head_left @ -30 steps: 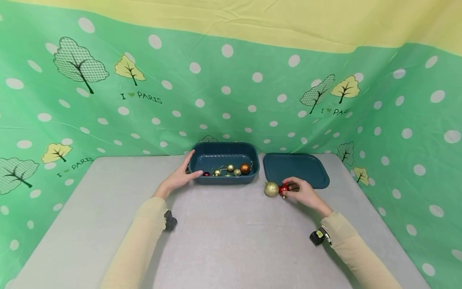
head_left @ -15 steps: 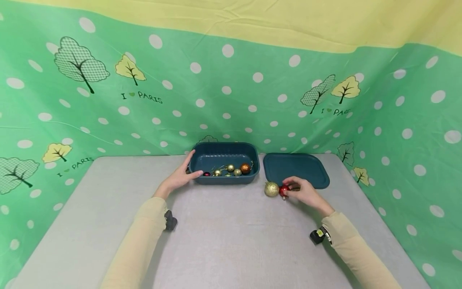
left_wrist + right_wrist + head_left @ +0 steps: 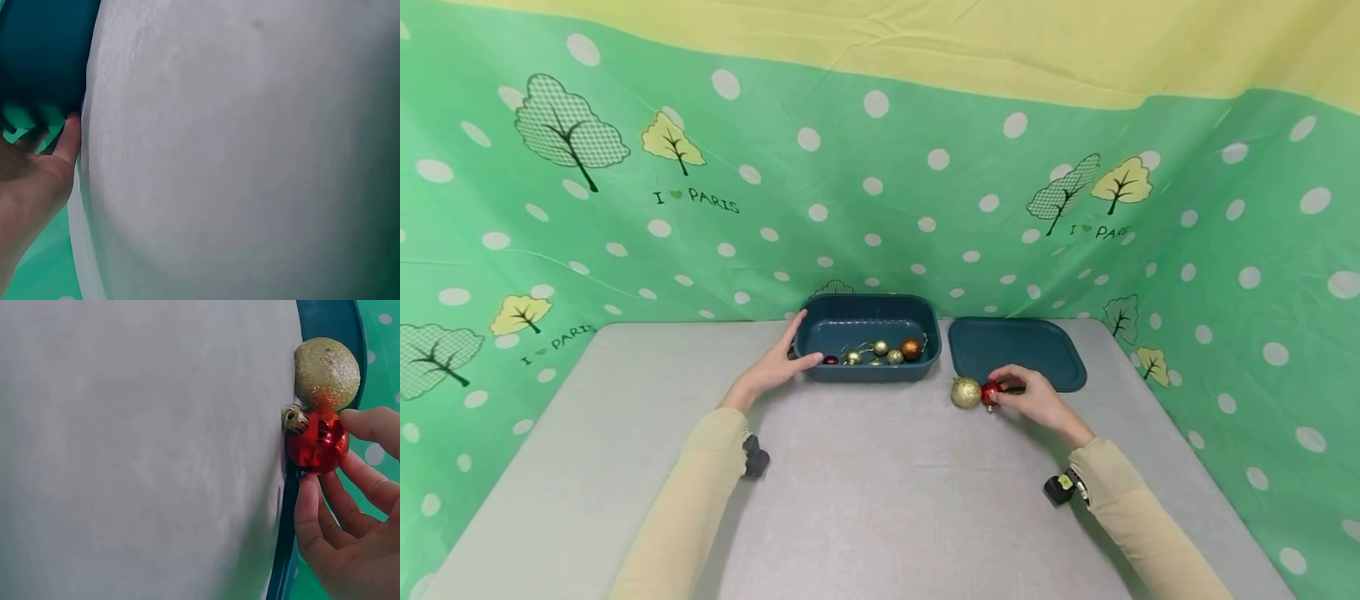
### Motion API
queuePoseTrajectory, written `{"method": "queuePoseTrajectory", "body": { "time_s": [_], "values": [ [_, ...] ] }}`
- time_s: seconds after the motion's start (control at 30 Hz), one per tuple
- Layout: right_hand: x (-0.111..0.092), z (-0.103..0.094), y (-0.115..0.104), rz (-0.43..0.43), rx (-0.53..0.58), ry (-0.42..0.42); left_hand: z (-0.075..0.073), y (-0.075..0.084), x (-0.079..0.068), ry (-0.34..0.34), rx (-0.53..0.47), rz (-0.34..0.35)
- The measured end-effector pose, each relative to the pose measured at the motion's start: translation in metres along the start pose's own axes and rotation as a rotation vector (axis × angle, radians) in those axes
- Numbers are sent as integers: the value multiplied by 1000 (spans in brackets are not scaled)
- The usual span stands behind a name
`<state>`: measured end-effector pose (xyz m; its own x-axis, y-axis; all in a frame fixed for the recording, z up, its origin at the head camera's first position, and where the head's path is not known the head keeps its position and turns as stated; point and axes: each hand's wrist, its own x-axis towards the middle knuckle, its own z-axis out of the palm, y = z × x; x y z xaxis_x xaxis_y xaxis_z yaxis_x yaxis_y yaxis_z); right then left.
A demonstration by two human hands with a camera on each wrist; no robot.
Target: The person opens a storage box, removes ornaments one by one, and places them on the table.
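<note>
A shiny red Christmas ball (image 3: pixel 317 442) with a gold cap sits at the front edge of the blue lid. My right hand (image 3: pixel 1032 398) holds it between thumb and curled fingers. Right beside it, touching it, is a larger glittery gold Christmas ball (image 3: pixel 966 392). At the left end of the dark blue box (image 3: pixel 872 374), my left hand (image 3: pixel 772 367) spreads its straight fingers against the wall, thumb toward the front. Inside the box lie several small gold balls, an orange ball (image 3: pixel 911 348) and a dark red one (image 3: pixel 831 361).
The flat blue lid (image 3: pixel 1015 346) lies to the right of the box on a grey table (image 3: pixel 880 483). A green dotted curtain (image 3: pixel 880 183) hangs directly behind them and along the right side.
Almost nothing moves. The red ball turns slightly in my right fingers, its cap shifting a little; my left hand stays on the box.
</note>
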<state>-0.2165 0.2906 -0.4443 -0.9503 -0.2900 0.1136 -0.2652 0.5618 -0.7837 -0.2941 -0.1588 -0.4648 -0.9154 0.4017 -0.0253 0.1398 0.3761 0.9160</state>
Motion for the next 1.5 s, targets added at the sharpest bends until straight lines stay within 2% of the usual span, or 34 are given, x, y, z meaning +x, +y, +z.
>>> {"method": "queuePoseTrajectory", "body": {
  "time_s": [0.07, 0.13, 0.2, 0.3, 0.4, 0.5, 0.6, 0.67, 0.97, 1.17, 1.37, 1.5],
  "values": [
    [2, -1, 8, -1, -9, 9, 0, 1, 0, -2, 5, 1],
    [3, -4, 6, 11, -2, 13, 0, 1, 0, 2, 9, -5],
    [5, -5, 9, 17, 10, 20, 0, -9, 4, 9, 26, 7],
    [9, -5, 9, 31, 19, 26, 0, -10, 5, 8, 24, 0],
    [13, -4, 1, 43, 17, 30, 0, -6, 3, -1, 3, -2],
    [17, -2, -6, 43, 30, 33, -1, 6, -2, -16, -31, -13],
    [20, 2, -15, 23, 52, 36, -2, 17, -7, -32, -54, -18],
    [23, 5, -20, 8, 63, 37, -3, 19, -7, -34, -55, -22],
    [35, 19, -37, -29, 107, 25, 0, -7, 6, 1, 17, -12],
    [43, 28, -47, -61, 142, -12, 0, -10, 6, 9, 2, -24],
    [52, 37, -55, -42, 193, -50, 0, -8, 5, 18, 14, -21],
    [53, 40, -72, -51, 202, -68, 0, -6, 3, 19, 9, -30]
  ]
}}
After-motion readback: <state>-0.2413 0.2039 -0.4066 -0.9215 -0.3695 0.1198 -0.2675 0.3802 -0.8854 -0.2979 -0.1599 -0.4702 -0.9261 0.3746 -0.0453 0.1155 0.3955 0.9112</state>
